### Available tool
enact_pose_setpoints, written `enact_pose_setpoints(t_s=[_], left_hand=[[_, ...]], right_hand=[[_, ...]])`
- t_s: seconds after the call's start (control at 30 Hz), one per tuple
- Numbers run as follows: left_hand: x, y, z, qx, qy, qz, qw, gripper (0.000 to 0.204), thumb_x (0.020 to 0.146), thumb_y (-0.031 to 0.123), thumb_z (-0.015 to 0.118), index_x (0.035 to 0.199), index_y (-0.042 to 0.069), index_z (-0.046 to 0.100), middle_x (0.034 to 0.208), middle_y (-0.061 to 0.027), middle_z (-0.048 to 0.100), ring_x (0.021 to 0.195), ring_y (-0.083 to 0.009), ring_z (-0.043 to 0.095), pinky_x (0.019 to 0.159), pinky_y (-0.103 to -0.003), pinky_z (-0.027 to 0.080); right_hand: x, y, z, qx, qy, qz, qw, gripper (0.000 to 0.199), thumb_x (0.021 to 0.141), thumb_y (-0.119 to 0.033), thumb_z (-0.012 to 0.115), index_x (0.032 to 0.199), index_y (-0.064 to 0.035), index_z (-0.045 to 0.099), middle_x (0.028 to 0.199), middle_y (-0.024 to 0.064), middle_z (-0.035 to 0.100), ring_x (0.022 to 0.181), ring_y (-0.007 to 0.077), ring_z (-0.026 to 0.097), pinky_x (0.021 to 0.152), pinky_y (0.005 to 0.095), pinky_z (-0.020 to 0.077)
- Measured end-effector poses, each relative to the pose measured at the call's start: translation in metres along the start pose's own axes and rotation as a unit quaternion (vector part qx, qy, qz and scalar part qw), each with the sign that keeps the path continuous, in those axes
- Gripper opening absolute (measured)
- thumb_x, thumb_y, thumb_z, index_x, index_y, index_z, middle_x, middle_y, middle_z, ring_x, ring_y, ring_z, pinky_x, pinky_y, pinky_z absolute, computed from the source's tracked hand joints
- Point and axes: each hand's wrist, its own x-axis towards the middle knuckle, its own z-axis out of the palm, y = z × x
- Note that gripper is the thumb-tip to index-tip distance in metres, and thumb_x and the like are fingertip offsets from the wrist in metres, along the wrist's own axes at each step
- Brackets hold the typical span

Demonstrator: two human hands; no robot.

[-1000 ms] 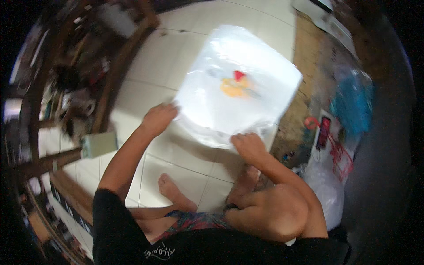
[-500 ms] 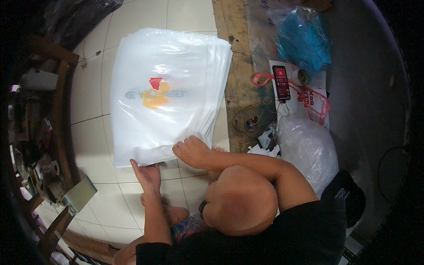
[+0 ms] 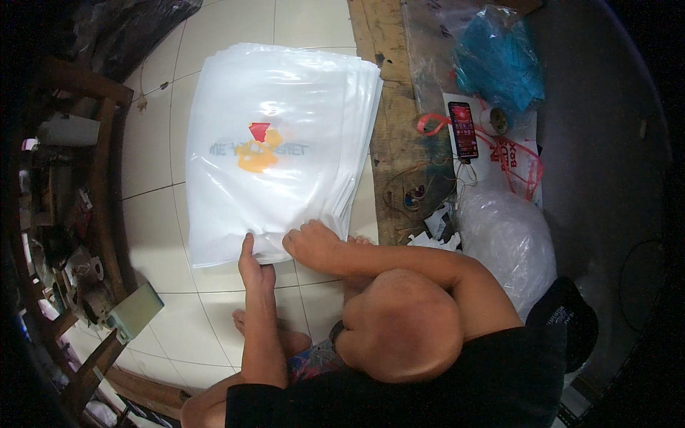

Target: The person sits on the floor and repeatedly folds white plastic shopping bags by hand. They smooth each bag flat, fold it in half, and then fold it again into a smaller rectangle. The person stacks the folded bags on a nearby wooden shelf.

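A thick stack of white plastic bags (image 3: 285,85) lies fanned on the tiles, with a red and yellow print and faint dark lettering in its middle. At its near edge my left hand (image 3: 255,265) grips the bags, thumb on top and the other fingers hidden beneath. Just to the right, my right hand (image 3: 312,245) is closed with curled fingers on the near right part of the stack, where the plastic is creased. How many layers either hand holds is hidden.
A worn wooden board (image 3: 396,143) runs along the right of the stack. Beyond it lie a phone (image 3: 463,130), a tape roll (image 3: 493,120), red ribbon (image 3: 432,124), blue plastic-wrapped material (image 3: 492,60) and a clear plastic bundle (image 3: 506,235). A cluttered wooden rack (image 3: 107,178) stands left.
My left hand has slid right along the near edge, closer to my right hand. The plastic between them is more bunched. The whole view has shifted slightly.
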Motion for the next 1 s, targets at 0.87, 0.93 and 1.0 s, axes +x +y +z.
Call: enact_pose_setpoints(t_s=[0.87,0.93,1.0], left_hand=[[-0.053,0.031,-0.047,-0.106,0.060,0.055,0.991,0.038,0.097,0.039,0.057,0.105,0.002,0.058,0.094,-0.0071,0.061,0.088,-0.0190,0.059,0.086,-0.033,0.048],[-0.050,0.027,-0.038,-0.116,0.086,0.043,0.989,0.041,0.097,0.041,0.057,0.107,0.002,0.058,0.096,-0.0064,0.061,0.087,-0.0179,0.059,0.086,-0.031,0.048],[-0.042,0.026,-0.061,-0.102,0.019,0.024,0.994,0.037,0.098,0.037,0.056,0.109,0.002,0.057,0.096,-0.0057,0.061,0.089,-0.0168,0.059,0.086,-0.030,0.047]], right_hand=[[0.123,0.226,-0.103,0.118,0.130,0.244,0.954,0.088,0.077,-0.057,0.068,0.144,-0.0070,0.041,0.139,0.0214,0.048,0.129,0.0409,0.041,0.107,0.0514,0.0354],[0.117,0.226,-0.105,0.108,0.102,0.239,0.959,0.092,0.075,-0.055,0.071,0.146,-0.0068,0.038,0.140,0.0208,0.046,0.130,0.0408,0.041,0.106,0.0522,0.0357],[0.116,0.223,-0.107,0.087,0.081,0.206,0.971,0.096,0.073,-0.052,0.074,0.147,-0.0065,0.034,0.142,0.0203,0.044,0.132,0.0400,0.040,0.106,0.0528,0.0364]])
